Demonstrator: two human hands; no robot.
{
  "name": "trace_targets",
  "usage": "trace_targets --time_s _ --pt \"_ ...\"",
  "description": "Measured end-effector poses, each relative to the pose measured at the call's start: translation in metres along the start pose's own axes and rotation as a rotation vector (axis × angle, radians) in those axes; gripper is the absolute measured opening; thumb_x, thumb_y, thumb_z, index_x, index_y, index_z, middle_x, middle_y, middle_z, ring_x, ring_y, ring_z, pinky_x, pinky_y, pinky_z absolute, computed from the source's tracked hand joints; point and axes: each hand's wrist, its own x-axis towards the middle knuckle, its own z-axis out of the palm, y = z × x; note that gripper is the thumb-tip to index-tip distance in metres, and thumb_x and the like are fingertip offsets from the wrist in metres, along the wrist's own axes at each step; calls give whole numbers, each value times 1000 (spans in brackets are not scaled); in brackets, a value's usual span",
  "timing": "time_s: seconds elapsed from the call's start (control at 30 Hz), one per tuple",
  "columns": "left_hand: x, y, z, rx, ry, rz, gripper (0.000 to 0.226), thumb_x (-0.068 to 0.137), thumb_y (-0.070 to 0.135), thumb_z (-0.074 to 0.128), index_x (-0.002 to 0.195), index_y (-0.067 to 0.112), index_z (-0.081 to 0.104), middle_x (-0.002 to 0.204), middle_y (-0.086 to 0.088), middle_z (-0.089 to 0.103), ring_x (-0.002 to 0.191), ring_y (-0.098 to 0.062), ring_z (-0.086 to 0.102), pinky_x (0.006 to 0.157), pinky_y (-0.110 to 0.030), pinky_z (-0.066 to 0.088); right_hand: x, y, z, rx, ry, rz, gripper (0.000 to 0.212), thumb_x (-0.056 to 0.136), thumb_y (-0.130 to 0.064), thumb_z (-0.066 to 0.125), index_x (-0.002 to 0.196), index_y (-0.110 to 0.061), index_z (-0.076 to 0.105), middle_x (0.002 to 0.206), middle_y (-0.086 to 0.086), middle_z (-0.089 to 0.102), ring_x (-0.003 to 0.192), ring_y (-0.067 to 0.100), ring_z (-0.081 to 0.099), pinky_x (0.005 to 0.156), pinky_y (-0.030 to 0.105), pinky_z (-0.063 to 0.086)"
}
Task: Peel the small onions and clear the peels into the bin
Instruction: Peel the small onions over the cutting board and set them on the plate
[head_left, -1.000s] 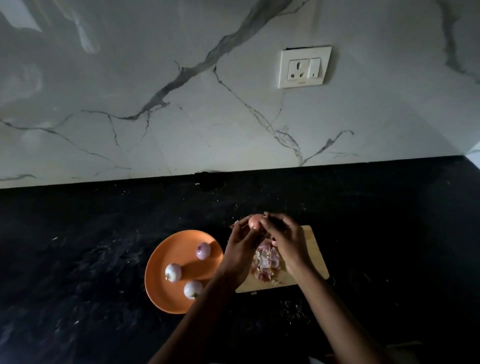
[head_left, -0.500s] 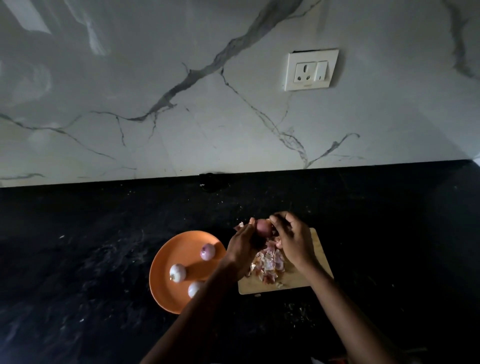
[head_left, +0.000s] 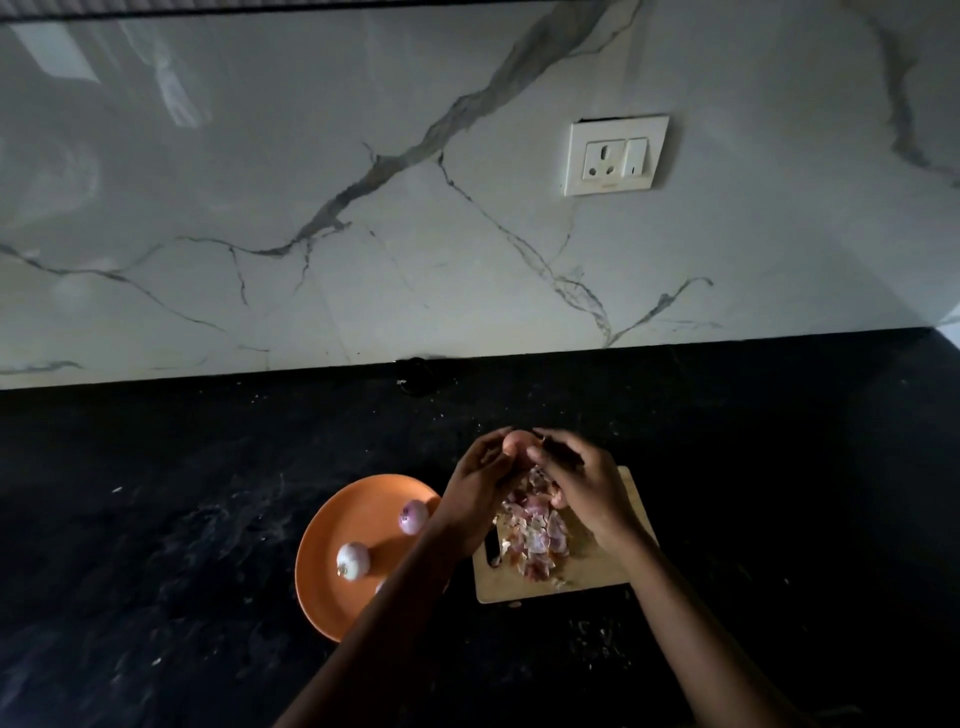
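Left hand (head_left: 475, 486) and right hand (head_left: 587, 486) both grip one small onion (head_left: 515, 442) with curled fingers, above peels (head_left: 535, 535) on the cutting board (head_left: 597, 577).

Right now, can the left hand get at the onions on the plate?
Probably yes, once free. The left hand grips an onion with the right hand; the plate lies just beside its wrist, with nothing between them.
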Motion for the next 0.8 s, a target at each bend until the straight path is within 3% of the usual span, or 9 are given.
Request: trace_targets --time_s 0.13,0.27,0.33,0.4,0.47,0.57,0.63,0.73,0.8 --pt "0 5 3 -4 -18 -1 38 99 13 52 136 5 53 131 -17 63 123 -27 61 97 -29 53 -2 -6 3 190 65 -32 23 85 -33 77 108 -35 71 102 -9 74 75 -4 66 62 10 49" --pt "-2 7 4 59 -35 31 38 101 10 50 137 -1 49 133 -22 61 125 -31 59 103 -34 51 -2 -1 8 263 125 -79 9 88 -23 75 97 -26 75 103 -6 75 95 9 71 77 24 58" --pt "-2 3 6 40 -34 12 35 105 10 42 136 -4 50 131 -23 61 122 -30 62 102 -33 52 -2 1 11 193 180 -118 6 89 -22 74 94 -20 73 101 -3 74 96 13 70 77 23 57" --pt "-5 2 9 20 -20 -27 36 107 15 38 133 -4 52 127 -25 62 115 -30 64 98 -35 54 -3 -1 13 90 209 -138 9 90 -22 73 96 -15 72 100 -2 71 89 3 68 64 10 51" --pt "-3 1 8 86 -18 -71 40 107 25 37 130 -3 55 124 -29 62 109 -36 63 97 -45 50 -5 -4 13 3 228 -163 11 91 -22 72 97 -13 72 96 -3 70 82 -3 66 60 3 46" --pt "-2 1 11 141 29 -151 49 108 35 35 121 -6 58 96 -24 63 78 -25 63 72 -34 53 -4 -2 12 -246 263 -297 10 91 -25 72 90 -16 72 86 -6 70 76 1 62 66 0 40" --pt "1 0 13 133 94 -184 52 108 38 35 118 -8 58 86 -23 55 65 -19 56 62 -29 47 -2 -2 14 -305 264 -344 10 91 -25 72 88 -16 71 81 -8 68 73 2 59 67 0 39" --pt "6 -3 13 149 131 -211 44 108 38 33 106 3 61 91 -23 57 69 -19 55 61 -27 46 -1 -4 16 -303 262 -373 11 94 -24 69 90 -15 70 83 -5 68 74 5 60 69 1 38" --pt "8 -4 11 174 122 -235 34 108 34 34 101 13 59 93 -12 62 76 -16 58 65 -27 48 -1 -6 17 -289 244 -364 12 96 -26 66 92 -15 71 87 -4 70 79 6 62 71 -1 37"
